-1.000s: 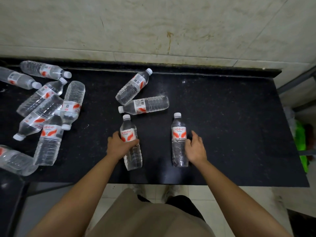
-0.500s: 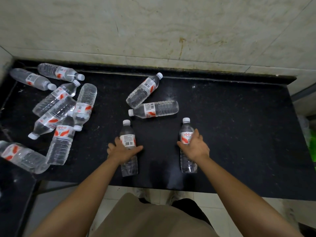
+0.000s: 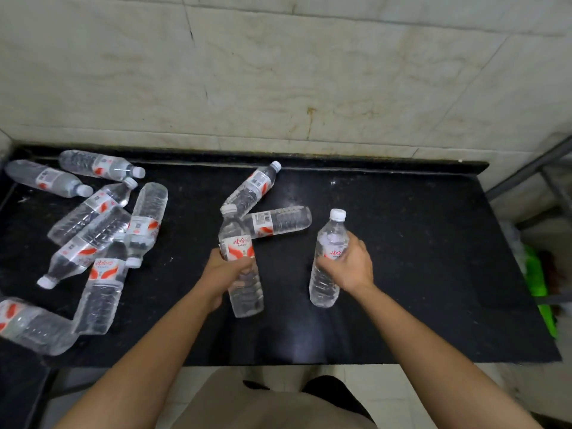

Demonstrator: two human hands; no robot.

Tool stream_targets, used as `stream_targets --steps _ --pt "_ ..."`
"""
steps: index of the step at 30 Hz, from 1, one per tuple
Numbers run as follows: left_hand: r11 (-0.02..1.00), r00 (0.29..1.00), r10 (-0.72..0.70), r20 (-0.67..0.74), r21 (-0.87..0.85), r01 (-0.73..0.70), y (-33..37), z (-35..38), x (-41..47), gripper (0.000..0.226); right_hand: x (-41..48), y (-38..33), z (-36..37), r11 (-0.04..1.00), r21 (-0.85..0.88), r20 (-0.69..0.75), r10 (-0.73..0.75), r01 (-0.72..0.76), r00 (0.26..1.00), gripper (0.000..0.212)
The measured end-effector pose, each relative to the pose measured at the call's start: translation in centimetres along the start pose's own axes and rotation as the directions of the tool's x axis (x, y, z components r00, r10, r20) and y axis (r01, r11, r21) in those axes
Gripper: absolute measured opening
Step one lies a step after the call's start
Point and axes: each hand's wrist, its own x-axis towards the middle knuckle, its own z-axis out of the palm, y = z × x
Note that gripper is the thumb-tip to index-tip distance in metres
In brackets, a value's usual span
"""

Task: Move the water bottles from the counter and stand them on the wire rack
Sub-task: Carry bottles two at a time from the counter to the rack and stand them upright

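1. Two water bottles are being gripped, one per hand: the left hand (image 3: 227,270) is wrapping its fingers round the label band of the left bottle (image 3: 240,261), and the right hand (image 3: 349,266) is closing round the waist of the right bottle (image 3: 328,258)
2. Both are being held mid-body with caps pointing toward the back edge, probably so they can be carried off and set down upright without regripping
3. Half a second ago the hands were only settling on bottles lying near the front edge of the counter (image 3: 402,274); now both bottles are coming up off it
4. Two more bottles (image 3: 278,219) are lying crossed just behind the left bottle, and a loose pile (image 3: 102,230) is sprawling over the counter's left end, all on their sides
5. Grey rack bars (image 3: 532,168) are showing past the right end, so the carry is likely heading that way; most of the job is remaining
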Motion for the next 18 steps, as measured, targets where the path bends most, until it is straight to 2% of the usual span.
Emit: stream_targets --steps 3,5,9,11,13,15,18 --pt "0.977 0.982 0.159 0.098 -0.161 -0.142 4.5 1.6 -1.3 0.058 -0.3 -2.1 -2.3 0.996 0.068 -0.097 -0.050 0.057 0.994 0.074" --pt "0.936 0.952 0.274 0.135 -0.267 -0.231 7.6 3.0 -2.3 0.061 -0.8 -3.3 -4.5 0.990 0.120 -0.162 -0.052 0.072 0.985 0.078" --pt "0.898 0.888 0.390 0.242 -0.311 -0.310 13.0 6.8 -4.4 0.051 -2.3 -3.8 -10.0 0.973 0.222 -0.287 0.009 0.057 0.958 0.079" --pt "0.882 0.844 0.437 0.311 -0.331 -0.335 14.8 9.3 -5.9 0.056 -3.3 -3.3 -12.9 0.965 0.258 -0.391 0.050 0.057 0.919 0.074" --pt "0.858 0.799 0.494 0.341 -0.339 -0.386 16.0 12.1 -7.8 0.049 -4.5 -2.7 -16.1 0.957 0.284 -0.495 0.090 0.064 0.864 0.070" --pt "0.839 0.753 0.533 0.386 -0.356 -0.412 16.7 15.0 -9.9 0.056 -5.9 -1.8 -19.5 0.950 0.304 -0.574 0.126 0.068 0.809 0.069" --pt "0.818 0.666 0.574 0.476 -0.353 -0.453 17.0 19.6 -13.4 0.065 -8.1 0.6 -24.7 0.934 0.343 -0.667 0.168 0.099 0.726 0.077"
